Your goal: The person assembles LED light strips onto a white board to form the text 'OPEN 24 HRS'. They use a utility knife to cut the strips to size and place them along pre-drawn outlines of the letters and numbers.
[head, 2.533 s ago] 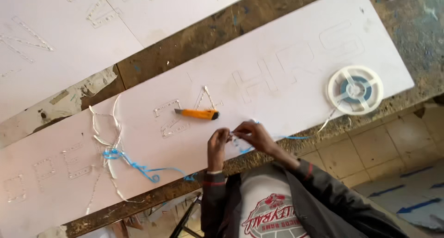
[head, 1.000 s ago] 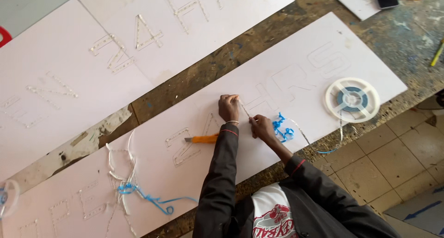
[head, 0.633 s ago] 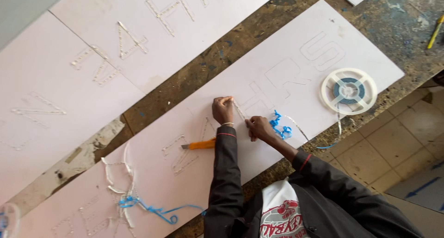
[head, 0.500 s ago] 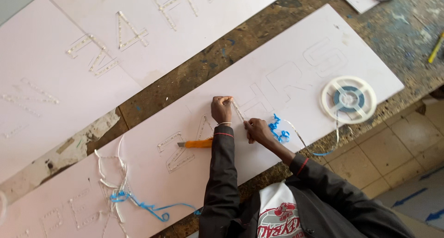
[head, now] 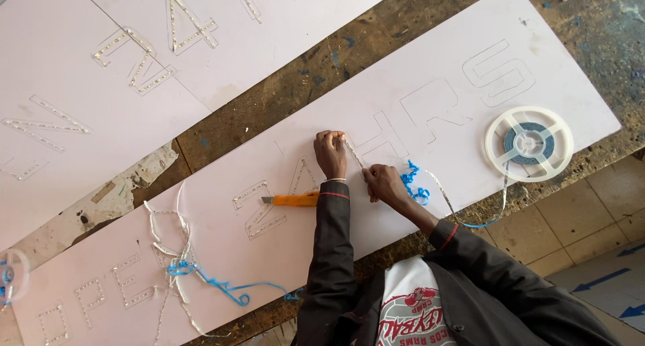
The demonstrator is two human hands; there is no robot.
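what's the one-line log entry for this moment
left hand: presses strip on white board | right hand: pinches strip | orange knife: idle

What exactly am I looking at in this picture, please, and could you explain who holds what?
There is no machine here: a person works with two bare hands, and the one picture comes from a camera looking straight down on them, so the person appears at the bottom edge. The left hand and the right hand each pinch a thin clear strip stretched between them, against a white board with letter shapes cut into it. The strip runs on to a white reel lying on the board. Beside the right hand is a curl of blue backing. An orange knife rests by the left wrist. More strip and blue scraps lie further left. A second board lies above, both on a worn wooden bench.
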